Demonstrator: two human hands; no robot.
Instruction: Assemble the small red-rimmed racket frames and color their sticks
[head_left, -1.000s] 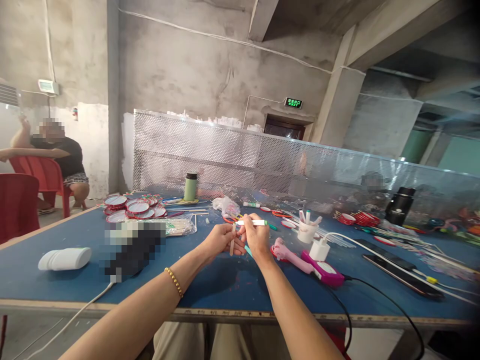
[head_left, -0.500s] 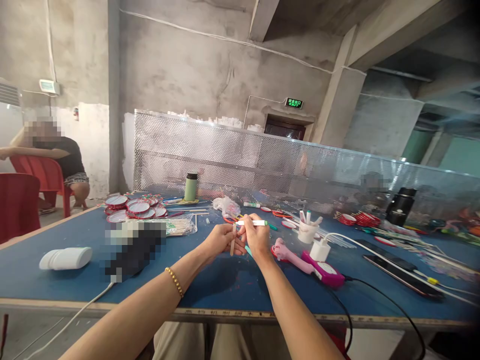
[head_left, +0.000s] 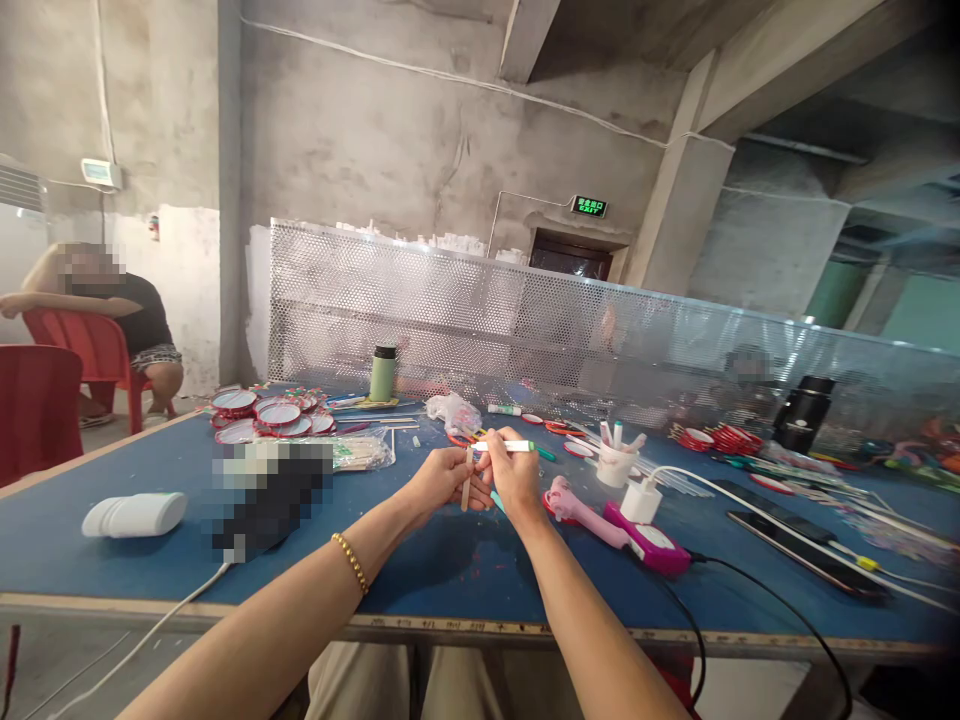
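Note:
My left hand (head_left: 444,480) is closed on a flat wooden craft stick (head_left: 466,482), which stands nearly upright between the fingertips. Pinched in my right hand (head_left: 511,475) is a white marker pen (head_left: 502,446) with a green end pointing right. Its other end is close to the stick's upper part; whether the tip touches the wood cannot be made out. A turquoise piece (head_left: 497,500), perhaps a pen cap, shows beside my right hand. Both hands are above the blue table (head_left: 450,585).
Round red-rimmed pieces (head_left: 276,412) pile at the left, near a green bottle (head_left: 382,374). A white cup of pens (head_left: 616,462), a pink handheld device (head_left: 589,512), a magenta box (head_left: 649,540) and phones (head_left: 802,552) lie right. A white bottle (head_left: 135,514) lies left. A person (head_left: 142,310) sits beyond.
Hardly anything differs. Both hands keep the same hold on the craft stick and marker pen; the view has shifted very slightly.

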